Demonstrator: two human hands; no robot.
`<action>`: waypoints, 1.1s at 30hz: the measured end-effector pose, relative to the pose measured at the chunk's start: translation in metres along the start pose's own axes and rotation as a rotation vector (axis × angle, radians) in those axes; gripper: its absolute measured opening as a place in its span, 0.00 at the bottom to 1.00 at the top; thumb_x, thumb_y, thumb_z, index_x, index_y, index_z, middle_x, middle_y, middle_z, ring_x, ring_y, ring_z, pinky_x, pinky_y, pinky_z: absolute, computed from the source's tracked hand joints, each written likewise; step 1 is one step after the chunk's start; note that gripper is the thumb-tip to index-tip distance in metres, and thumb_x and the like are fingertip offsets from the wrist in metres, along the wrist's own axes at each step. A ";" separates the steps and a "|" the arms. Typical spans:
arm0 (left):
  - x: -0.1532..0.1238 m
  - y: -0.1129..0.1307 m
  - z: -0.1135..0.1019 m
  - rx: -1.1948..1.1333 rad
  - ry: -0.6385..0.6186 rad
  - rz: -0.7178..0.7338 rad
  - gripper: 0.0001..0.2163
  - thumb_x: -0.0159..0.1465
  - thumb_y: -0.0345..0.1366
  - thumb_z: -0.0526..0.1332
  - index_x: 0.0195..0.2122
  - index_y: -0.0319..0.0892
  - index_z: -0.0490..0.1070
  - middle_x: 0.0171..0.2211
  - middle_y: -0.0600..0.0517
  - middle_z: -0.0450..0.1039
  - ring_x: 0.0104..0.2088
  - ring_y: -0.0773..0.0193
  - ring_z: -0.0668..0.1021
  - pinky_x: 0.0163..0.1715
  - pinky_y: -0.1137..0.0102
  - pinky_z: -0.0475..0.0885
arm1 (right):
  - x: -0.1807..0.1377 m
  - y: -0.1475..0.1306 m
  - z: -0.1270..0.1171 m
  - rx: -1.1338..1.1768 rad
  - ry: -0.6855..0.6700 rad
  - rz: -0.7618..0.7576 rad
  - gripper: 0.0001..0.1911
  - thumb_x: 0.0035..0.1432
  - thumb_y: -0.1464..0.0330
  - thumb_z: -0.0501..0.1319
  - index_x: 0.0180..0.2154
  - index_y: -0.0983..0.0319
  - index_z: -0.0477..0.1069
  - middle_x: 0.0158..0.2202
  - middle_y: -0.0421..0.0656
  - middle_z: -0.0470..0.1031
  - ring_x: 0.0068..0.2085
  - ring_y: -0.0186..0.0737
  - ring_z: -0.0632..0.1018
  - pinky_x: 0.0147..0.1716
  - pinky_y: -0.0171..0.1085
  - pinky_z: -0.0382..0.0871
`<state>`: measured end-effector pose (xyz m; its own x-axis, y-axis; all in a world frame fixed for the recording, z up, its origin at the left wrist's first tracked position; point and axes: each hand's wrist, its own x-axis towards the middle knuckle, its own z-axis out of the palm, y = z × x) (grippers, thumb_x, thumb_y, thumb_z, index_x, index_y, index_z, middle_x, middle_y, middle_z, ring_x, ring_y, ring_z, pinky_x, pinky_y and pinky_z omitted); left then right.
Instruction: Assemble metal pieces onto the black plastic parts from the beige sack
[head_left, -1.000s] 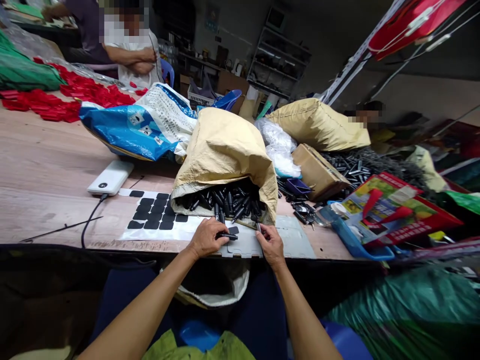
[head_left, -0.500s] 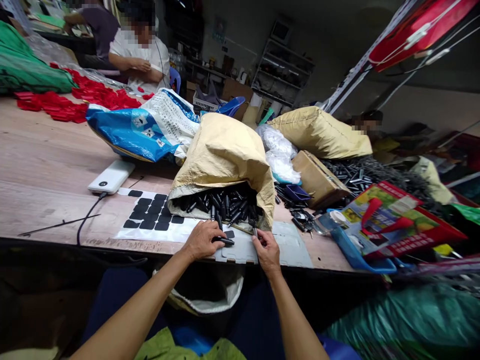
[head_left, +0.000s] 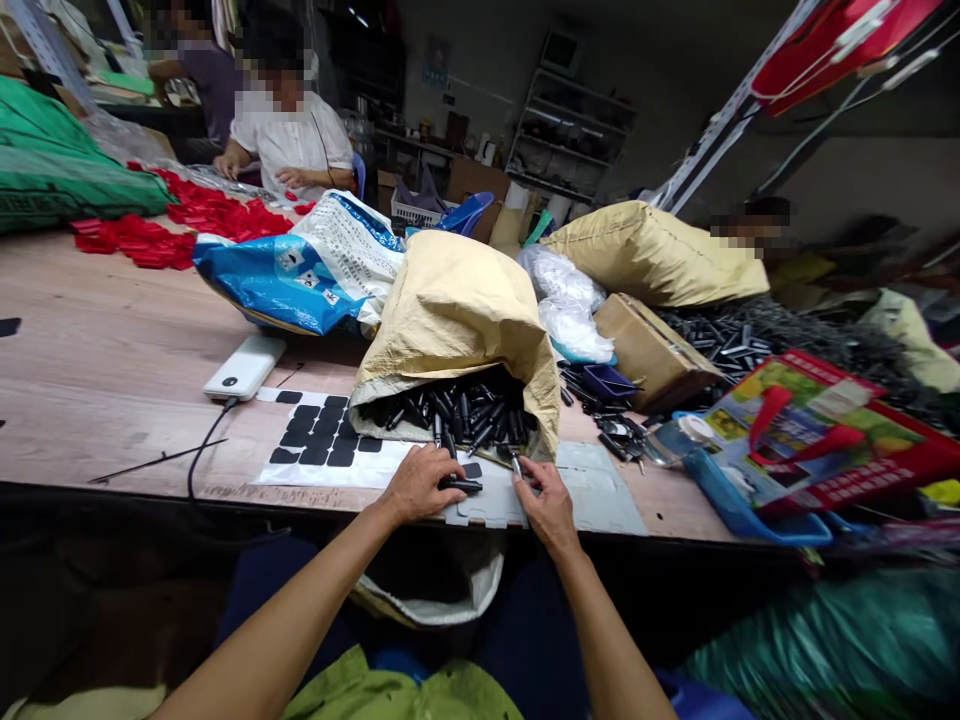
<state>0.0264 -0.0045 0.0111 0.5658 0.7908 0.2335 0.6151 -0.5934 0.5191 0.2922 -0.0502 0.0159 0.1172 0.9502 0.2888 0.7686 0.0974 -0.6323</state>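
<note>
My left hand [head_left: 420, 484] is closed around a black pen-like tube [head_left: 462, 485], which points right, low over the table's front edge. My right hand [head_left: 547, 498] pinches a slim piece with a pale, shiny tip [head_left: 516, 464]; its lower part is hidden by the fingers. Just beyond both hands, a yellow woven sack [head_left: 469, 290] lies with its mouth towards me. Many black pen-like tubes [head_left: 487, 415] spill from it. Beneath my hands is a grey sheet [head_left: 600, 490], with a single black rounded patch [head_left: 472, 470] between them.
Left of the sack lie a white sheet of black patches [head_left: 319, 430], a white power bank [head_left: 245, 367] with a cable, and a blue-white bag [head_left: 300, 270]. At right are a cardboard box [head_left: 656, 350], blue tray [head_left: 731, 500] and red bag [head_left: 817, 450]. A co-worker [head_left: 292, 140] sits across the table.
The view has swung slightly left, so everything sits further right. My hands keep nearly the same grip and place by the sack. The co-worker's hands have moved apart.
</note>
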 end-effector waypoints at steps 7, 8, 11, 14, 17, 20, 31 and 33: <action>0.000 -0.002 0.002 -0.025 0.008 0.006 0.12 0.60 0.48 0.69 0.41 0.50 0.80 0.38 0.52 0.77 0.42 0.57 0.74 0.43 0.63 0.63 | -0.036 -0.011 -0.003 -0.345 0.062 0.029 0.16 0.59 0.53 0.62 0.43 0.56 0.73 0.38 0.45 0.73 0.40 0.48 0.74 0.42 0.45 0.69; 0.000 -0.002 0.002 -0.030 0.008 0.009 0.12 0.61 0.49 0.69 0.41 0.50 0.80 0.38 0.52 0.77 0.42 0.57 0.74 0.43 0.64 0.63 | -0.039 -0.010 -0.004 -0.341 0.030 0.048 0.14 0.60 0.54 0.60 0.41 0.56 0.72 0.37 0.45 0.73 0.39 0.48 0.74 0.41 0.45 0.69; -0.001 -0.003 0.001 -0.038 0.004 0.000 0.11 0.62 0.47 0.69 0.41 0.50 0.80 0.38 0.52 0.77 0.43 0.57 0.74 0.43 0.64 0.63 | -0.041 -0.010 -0.009 -0.294 -0.027 0.107 0.11 0.63 0.58 0.55 0.39 0.57 0.70 0.37 0.46 0.74 0.40 0.49 0.75 0.40 0.45 0.70; 0.000 -0.002 -0.001 -0.046 -0.002 -0.025 0.10 0.60 0.45 0.70 0.41 0.49 0.79 0.38 0.52 0.77 0.42 0.57 0.74 0.43 0.64 0.63 | -0.045 -0.021 -0.017 -0.199 -0.018 0.128 0.12 0.65 0.60 0.53 0.41 0.58 0.71 0.42 0.48 0.75 0.42 0.48 0.77 0.41 0.45 0.71; 0.000 -0.002 -0.001 -0.062 -0.009 -0.036 0.10 0.60 0.45 0.70 0.41 0.49 0.79 0.39 0.53 0.78 0.42 0.57 0.74 0.43 0.64 0.63 | -0.060 -0.038 -0.020 0.010 -0.049 0.069 0.14 0.68 0.60 0.52 0.47 0.58 0.72 0.44 0.48 0.78 0.45 0.46 0.78 0.45 0.43 0.73; 0.001 -0.004 0.000 -0.069 -0.008 -0.039 0.11 0.60 0.46 0.70 0.41 0.50 0.80 0.38 0.52 0.78 0.42 0.57 0.74 0.42 0.64 0.63 | -0.077 -0.054 -0.016 0.108 -0.068 0.048 0.19 0.69 0.61 0.54 0.57 0.59 0.72 0.48 0.48 0.79 0.44 0.44 0.80 0.44 0.40 0.76; 0.001 -0.011 0.007 -0.046 0.048 0.038 0.08 0.62 0.44 0.70 0.40 0.51 0.84 0.33 0.52 0.77 0.36 0.60 0.72 0.39 0.66 0.60 | -0.095 -0.069 -0.002 0.115 -0.005 -0.148 0.25 0.72 0.70 0.50 0.67 0.54 0.63 0.54 0.48 0.76 0.53 0.41 0.78 0.54 0.38 0.74; 0.001 -0.011 0.007 -0.045 0.047 0.034 0.08 0.62 0.44 0.70 0.40 0.51 0.84 0.33 0.53 0.77 0.36 0.60 0.72 0.39 0.66 0.60 | -0.094 -0.067 0.001 0.095 -0.036 -0.156 0.25 0.72 0.71 0.50 0.67 0.54 0.64 0.50 0.47 0.77 0.50 0.40 0.79 0.52 0.37 0.75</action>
<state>0.0242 0.0015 -0.0005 0.5588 0.7771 0.2897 0.5697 -0.6135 0.5468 0.2293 -0.1460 0.0307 -0.0230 0.9313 0.3636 0.7127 0.2703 -0.6473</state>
